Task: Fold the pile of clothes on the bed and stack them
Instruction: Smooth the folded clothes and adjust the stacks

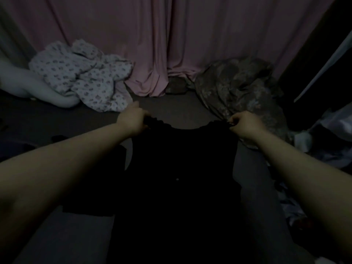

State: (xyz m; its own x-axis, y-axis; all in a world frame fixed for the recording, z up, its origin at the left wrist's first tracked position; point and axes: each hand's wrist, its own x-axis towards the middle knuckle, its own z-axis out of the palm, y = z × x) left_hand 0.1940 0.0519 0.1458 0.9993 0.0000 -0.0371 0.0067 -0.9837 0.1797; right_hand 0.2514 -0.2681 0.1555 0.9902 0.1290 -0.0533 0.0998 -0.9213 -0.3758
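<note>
Two hands are stretched out over the bed (181, 109), and the black top (181, 168) at the centre of the frame is pinched at its shoulder corners, one by the left hand (133, 121) and one by the right hand (243, 124), probably so that it can be spread flat and square for folding. Unfolded clothes are left at the edges, a floral garment (83, 80) at upper left and a dark patterned garment (240, 92) at upper right, seemingly to keep the middle free as working space.

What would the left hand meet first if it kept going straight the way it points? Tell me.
Probably the white patterned garment: the left hand, gripping the black top, points up toward its near edge. Depth is unclear in this dim view.
</note>
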